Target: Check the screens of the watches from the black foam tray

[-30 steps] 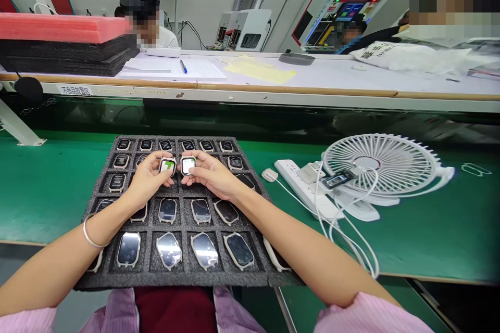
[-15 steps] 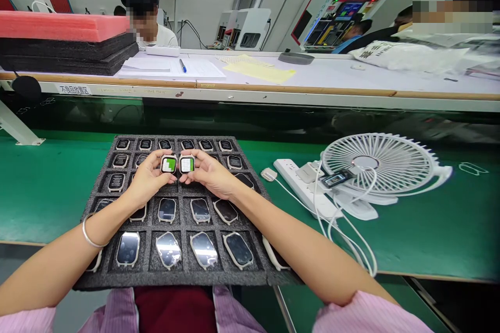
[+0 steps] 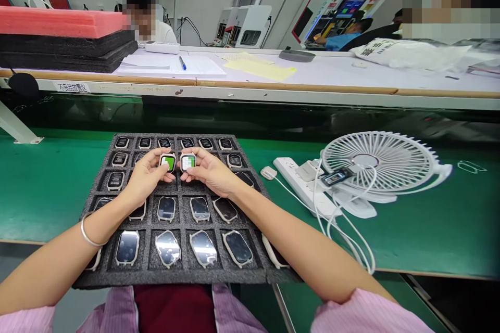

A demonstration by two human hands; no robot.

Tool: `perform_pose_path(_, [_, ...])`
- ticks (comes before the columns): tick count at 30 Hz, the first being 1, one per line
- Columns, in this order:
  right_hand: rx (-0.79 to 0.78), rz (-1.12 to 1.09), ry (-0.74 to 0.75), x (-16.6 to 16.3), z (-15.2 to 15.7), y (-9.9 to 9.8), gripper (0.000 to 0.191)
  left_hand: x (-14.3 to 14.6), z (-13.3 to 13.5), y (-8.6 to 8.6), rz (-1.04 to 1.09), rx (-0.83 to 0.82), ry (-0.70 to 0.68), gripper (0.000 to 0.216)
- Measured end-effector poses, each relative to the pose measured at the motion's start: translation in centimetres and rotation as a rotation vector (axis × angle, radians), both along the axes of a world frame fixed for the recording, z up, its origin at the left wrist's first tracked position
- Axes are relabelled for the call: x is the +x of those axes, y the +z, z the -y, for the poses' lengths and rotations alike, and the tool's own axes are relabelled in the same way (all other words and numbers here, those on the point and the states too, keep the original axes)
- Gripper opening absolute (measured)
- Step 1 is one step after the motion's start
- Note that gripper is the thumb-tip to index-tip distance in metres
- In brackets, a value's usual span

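Note:
A black foam tray (image 3: pixel 148 270) lies in front of me on the green bench, its pockets filled with several smartwatch bodies (image 3: pixel 166 247) with dark screens. My left hand (image 3: pixel 146 179) holds one watch body (image 3: pixel 169 162) whose screen is lit green and white. My right hand (image 3: pixel 209 171) holds a second watch body (image 3: pixel 188 162), its screen lit white with some green. Both hands hover over the tray's middle rows, the two lit watches side by side and almost touching. A silver bangle (image 3: pixel 88 234) sits on my left wrist.
To the right on the green mat (image 3: pixel 429 229) lie a white desk fan (image 3: pixel 377 158), a white power strip (image 3: pixel 300 187) and loose white cables (image 3: pixel 351 239). A raised white shelf (image 3: pixel 312 80) carries papers, a pen and stacked foam sheets (image 3: pixel 62 44). Other people sit beyond it.
The screens of both held watches changed their lit pattern; the hands stayed nearly in place over the tray. The view shifted slightly.

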State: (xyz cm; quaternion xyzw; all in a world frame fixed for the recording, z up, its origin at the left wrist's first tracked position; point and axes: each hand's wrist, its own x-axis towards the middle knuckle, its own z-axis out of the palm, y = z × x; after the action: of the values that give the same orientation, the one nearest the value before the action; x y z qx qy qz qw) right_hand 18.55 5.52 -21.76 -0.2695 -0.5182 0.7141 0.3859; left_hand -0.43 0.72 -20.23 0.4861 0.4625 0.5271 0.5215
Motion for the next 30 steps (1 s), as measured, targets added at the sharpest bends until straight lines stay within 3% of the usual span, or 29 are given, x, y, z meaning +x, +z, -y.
perform_pose_path(10, [0.027, 0.004, -0.008, 0.06, -0.03, -0.03, 0.054, 0.06, -0.21, -0.36, 0.027, 0.021, -0.033, 0.060])
perform_pose_path(17, [-0.025, 0.035, -0.036, -0.06, 0.08, 0.42, 0.027, 0.07, -0.03, -0.03, -0.022, 0.002, -0.008, 0.054])
perform_pose_path(26, [0.004, 0.012, 0.005, 0.20, 0.09, 0.34, 0.046, -0.06, -0.11, -0.15, 0.007, 0.000, -0.015, 0.057])
perform_pose_path(30, [0.010, 0.035, -0.018, 0.17, 0.11, 0.41, 0.035, -0.07, -0.08, -0.16, -0.003, -0.003, -0.015, 0.055])
